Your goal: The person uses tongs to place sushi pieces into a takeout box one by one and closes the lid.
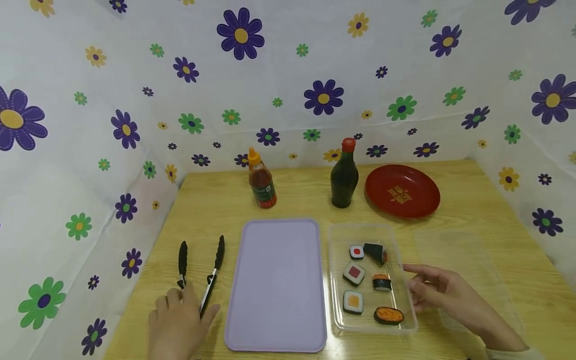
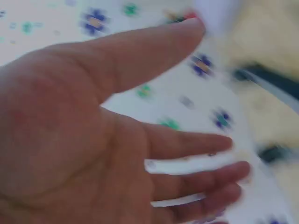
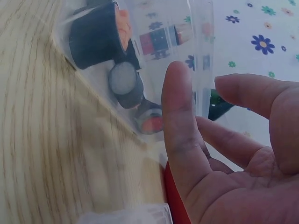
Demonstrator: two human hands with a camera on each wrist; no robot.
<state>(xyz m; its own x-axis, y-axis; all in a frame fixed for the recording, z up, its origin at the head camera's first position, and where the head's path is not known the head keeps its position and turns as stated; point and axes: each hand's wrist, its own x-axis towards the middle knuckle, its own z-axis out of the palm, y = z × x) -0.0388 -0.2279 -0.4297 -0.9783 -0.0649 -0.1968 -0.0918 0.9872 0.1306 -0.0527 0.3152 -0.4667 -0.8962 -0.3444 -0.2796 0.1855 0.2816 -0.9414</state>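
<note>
Black-tipped metal tongs (image 1: pixel 219 255) lie on the table at the left, their two arms spread apart. My left hand (image 1: pixel 177 325) is over their near end; in the left wrist view its thumb and fingers are spread, with nothing in the palm. Whether it touches the tongs cannot be told. A clear plastic container (image 1: pixel 369 300) holds several toy sushi pieces, including an orange-topped one (image 1: pixel 389 315) and a dark cone-shaped roll (image 1: pixel 373 252). Beside the container's right wall is my right hand (image 1: pixel 443 295), fingers loosely extended; in the right wrist view a fingertip (image 3: pixel 178 77) is close to the wall.
A lilac tray (image 1: pixel 279 285) lies between tongs and container. Behind stand a red sauce bottle (image 1: pixel 262 182) with an orange cap, a dark green bottle (image 1: pixel 344 180) and a red plate (image 1: pixel 420 192). Right of the container lies a transparent lid (image 1: pixel 468 255). Flowered cloth (image 1: pixel 288 65) surrounds the table.
</note>
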